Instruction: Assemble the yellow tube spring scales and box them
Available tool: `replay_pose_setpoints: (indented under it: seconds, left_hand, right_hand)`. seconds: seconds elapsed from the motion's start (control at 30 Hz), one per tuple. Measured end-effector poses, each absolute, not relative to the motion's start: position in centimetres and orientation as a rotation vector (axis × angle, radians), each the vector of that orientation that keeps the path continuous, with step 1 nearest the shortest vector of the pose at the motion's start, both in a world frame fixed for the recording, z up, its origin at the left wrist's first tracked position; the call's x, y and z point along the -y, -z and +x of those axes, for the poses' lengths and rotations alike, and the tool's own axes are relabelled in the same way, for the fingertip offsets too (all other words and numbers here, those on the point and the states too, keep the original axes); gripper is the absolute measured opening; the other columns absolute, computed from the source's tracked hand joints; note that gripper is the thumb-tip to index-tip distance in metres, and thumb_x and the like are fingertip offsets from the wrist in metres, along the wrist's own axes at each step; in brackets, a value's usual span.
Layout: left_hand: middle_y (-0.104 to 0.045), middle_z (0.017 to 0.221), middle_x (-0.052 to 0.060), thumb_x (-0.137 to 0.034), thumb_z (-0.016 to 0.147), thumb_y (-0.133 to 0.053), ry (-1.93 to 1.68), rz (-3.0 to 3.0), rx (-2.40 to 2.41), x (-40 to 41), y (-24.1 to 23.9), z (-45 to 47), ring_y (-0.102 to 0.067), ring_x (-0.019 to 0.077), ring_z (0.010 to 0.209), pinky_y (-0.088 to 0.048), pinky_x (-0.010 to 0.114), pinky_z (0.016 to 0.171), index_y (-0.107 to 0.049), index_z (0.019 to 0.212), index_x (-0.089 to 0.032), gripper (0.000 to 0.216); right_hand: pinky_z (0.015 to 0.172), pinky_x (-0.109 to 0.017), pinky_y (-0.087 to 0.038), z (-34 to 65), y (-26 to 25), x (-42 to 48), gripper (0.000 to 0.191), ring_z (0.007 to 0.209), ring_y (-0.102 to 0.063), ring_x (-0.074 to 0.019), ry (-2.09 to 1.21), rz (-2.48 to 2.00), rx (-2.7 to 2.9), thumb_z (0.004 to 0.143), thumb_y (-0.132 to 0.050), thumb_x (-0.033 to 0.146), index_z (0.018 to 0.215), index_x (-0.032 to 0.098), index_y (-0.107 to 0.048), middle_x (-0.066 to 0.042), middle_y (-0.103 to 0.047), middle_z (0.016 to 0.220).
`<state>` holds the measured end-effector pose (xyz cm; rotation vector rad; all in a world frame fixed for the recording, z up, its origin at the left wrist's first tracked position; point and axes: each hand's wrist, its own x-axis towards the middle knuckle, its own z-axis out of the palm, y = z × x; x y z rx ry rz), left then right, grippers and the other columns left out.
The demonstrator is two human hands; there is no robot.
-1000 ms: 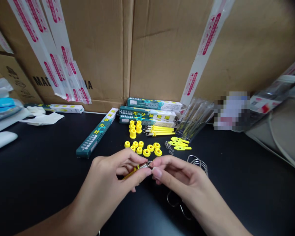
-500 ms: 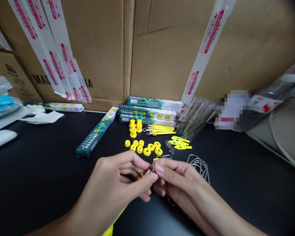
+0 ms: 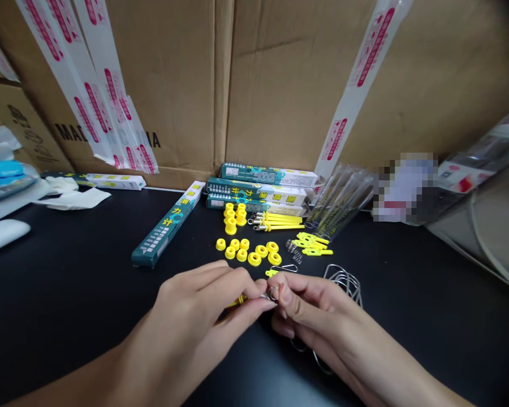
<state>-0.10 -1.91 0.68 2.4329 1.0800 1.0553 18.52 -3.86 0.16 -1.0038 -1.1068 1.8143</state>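
Between thumb and fingers, my left hand [image 3: 203,311] pinches a yellow rod [image 3: 236,301] with a metal end, mostly covered by the fingers. At its tip shows a small metal ring [image 3: 274,293], which my right hand [image 3: 314,311] grips between thumb and forefinger. Just beyond the fingertips lie a yellow flat piece [image 3: 271,273] and a wire hook [image 3: 289,268]. Several yellow caps [image 3: 254,259] stand in groups behind my hands. Behind these are yellow rods with metal ends [image 3: 280,221], yellow flat tabs [image 3: 316,243] and small springs [image 3: 296,257].
Printed narrow boxes [image 3: 258,189] are stacked against a large cardboard box [image 3: 161,85]; another narrow box [image 3: 167,226] lies slanted at left. Clear tubes [image 3: 343,198] lean at right, near bent metal wires [image 3: 345,282]. White tissues [image 3: 80,199] are at far left.
My left hand has turned over more, its back now upward, fingers closer around the rod. The ring has shifted slightly right and shows more openly between the fingertips.
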Motion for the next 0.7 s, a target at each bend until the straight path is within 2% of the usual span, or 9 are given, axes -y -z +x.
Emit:
replay_pose_setpoints:
  seconds: [0.17, 0.3, 0.43, 0.6, 0.7]
  left_hand:
    - [-0.068, 0.076, -0.007, -0.013, 0.091, -0.064, -0.99, 2.577, -1.016, 1.6, -1.0, -0.4, -0.064, 0.0085, 0.066, -0.046, 0.017, 0.062, -0.067, 0.085, -0.02, 0.01]
    - [-0.066, 0.075, -0.007, -0.015, 0.096, -0.057, -1.018, 2.654, -0.984, 1.7, -1.0, -0.5, -0.064, 0.0092, 0.067, -0.047, 0.018, 0.064, -0.065, 0.086, -0.02, 0.014]
    - [-0.068, 0.078, -0.008, -0.018, 0.093, -0.063, -0.994, 2.569, -1.061, 2.0, -0.6, -0.6, -0.065, 0.0087, 0.066, -0.046, 0.018, 0.061, -0.066, 0.093, -0.023, 0.005]
    - [-0.069, 0.079, -0.01, -0.018, 0.088, -0.069, -0.966, 2.456, -1.105, 2.1, -0.8, -0.5, -0.067, 0.0065, 0.067, -0.046, 0.014, 0.061, -0.068, 0.092, -0.025, 0.009]
    - [-0.07, 0.081, -0.01, -0.016, 0.086, -0.071, -0.976, 2.424, -1.124, 2.0, -1.0, -0.4, -0.068, 0.0063, 0.068, -0.048, 0.013, 0.064, -0.07, 0.091, -0.027, 0.012]
  right_hand:
    - [0.063, -0.023, -0.03, 18.3, -0.4, 3.8, 0.028, 0.07, -0.03, -0.0133, -1.818, -0.973, 1.035, 0.089, -0.069, 0.041, 0.079, 0.016, -0.06, 0.001, -0.043, 0.078]
    - [0.064, -0.023, -0.033, 18.3, 0.1, 3.9, 0.029, 0.07, -0.036, -0.013, -1.788, -1.014, 1.081, 0.091, -0.066, 0.046, 0.083, 0.018, -0.062, 0.002, -0.046, 0.077]
    - [0.065, -0.021, -0.036, 18.2, 0.6, 3.9, 0.028, 0.069, -0.043, -0.0118, -1.657, -1.059, 1.15, 0.09, -0.068, 0.046, 0.082, 0.019, -0.064, 0.002, -0.052, 0.076]
    - [0.066, -0.018, -0.044, 18.2, 0.2, 3.7, 0.024, 0.069, -0.051, -0.0102, -1.465, -1.128, 1.219, 0.089, -0.07, 0.043, 0.083, 0.021, -0.066, 0.004, -0.056, 0.075]
    - [0.068, -0.02, -0.049, 18.7, 0.0, 3.5, 0.018, 0.07, -0.057, -0.0108, -1.382, -1.145, 1.314, 0.093, -0.064, 0.041, 0.091, 0.023, -0.066, 0.003, -0.06, 0.083]
